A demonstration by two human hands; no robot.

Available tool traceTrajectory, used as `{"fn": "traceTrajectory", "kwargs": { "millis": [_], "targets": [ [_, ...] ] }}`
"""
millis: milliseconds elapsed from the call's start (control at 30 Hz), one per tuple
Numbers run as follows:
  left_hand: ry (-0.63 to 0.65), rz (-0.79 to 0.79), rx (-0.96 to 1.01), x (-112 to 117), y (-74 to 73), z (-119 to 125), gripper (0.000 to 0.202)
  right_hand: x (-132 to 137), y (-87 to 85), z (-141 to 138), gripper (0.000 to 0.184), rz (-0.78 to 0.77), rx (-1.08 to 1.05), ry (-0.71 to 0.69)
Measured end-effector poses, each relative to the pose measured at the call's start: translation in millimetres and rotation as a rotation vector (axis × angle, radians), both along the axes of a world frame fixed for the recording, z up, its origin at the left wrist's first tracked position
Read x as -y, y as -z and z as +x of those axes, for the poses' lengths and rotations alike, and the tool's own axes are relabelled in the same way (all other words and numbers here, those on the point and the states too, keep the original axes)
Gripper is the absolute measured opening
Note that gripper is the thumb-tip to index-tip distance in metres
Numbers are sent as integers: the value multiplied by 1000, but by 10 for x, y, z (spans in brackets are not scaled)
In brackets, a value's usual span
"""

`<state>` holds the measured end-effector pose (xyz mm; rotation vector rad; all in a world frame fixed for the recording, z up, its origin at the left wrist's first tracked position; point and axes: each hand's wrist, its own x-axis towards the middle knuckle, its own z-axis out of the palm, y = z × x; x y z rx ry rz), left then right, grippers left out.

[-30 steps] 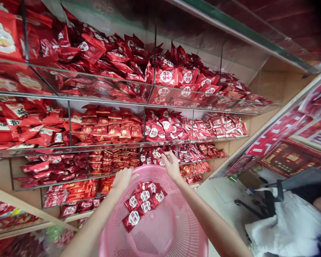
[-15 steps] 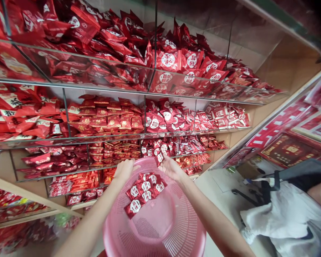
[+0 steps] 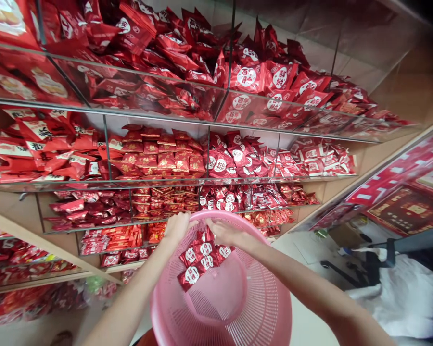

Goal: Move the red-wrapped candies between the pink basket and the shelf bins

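We're looking straight down into a pink basket, held up close to the glass shelves packed with red bags. The left hand is curled shut over the basket's far rim and has firm hold of it. The right hand reaches in over that same rim, its fingers part open. One packet stands up right under those fingers, but we can't tell whether the hand has hold of it. The white-labelled packets lie in a small heap on the basket's inner wall, towards the far left, with its wide floor bare below. A tight grip on the rim looks like the right call here, keeping the basket steady, and working low inside the rim should stop packets slipping over the side.
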<state>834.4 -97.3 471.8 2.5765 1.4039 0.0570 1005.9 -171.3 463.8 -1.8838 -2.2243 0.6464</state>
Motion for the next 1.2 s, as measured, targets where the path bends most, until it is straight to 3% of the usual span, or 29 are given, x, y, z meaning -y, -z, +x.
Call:
{"fn": "traceTrajectory", "kwargs": {
  "millis": [133, 267, 467, 767, 1033, 1200],
  "targets": [
    [7, 20, -15, -6, 7, -3, 44, -203, -39, -178, 57, 8, 240, -194],
    [8, 27, -17, -18, 11, -6, 40, -265, -65, -343, 49, 21, 429, -328],
    [-13, 7, -13, -19, -9, -4, 42, -185, -92, -401, 37, 114, 523, -305],
    [13, 51, -16, -35, 40, -5, 40, -187, -49, -499, 32, 89, 542, -172],
    [9, 46, -18, -25, 22, -5, 40, -155, 14, -543, 36, 123, 635, -174],
    [12, 45, -13, -43, 63, -7, 41, -113, -45, -454, 54, 130, 583, -199]
  ]
}}
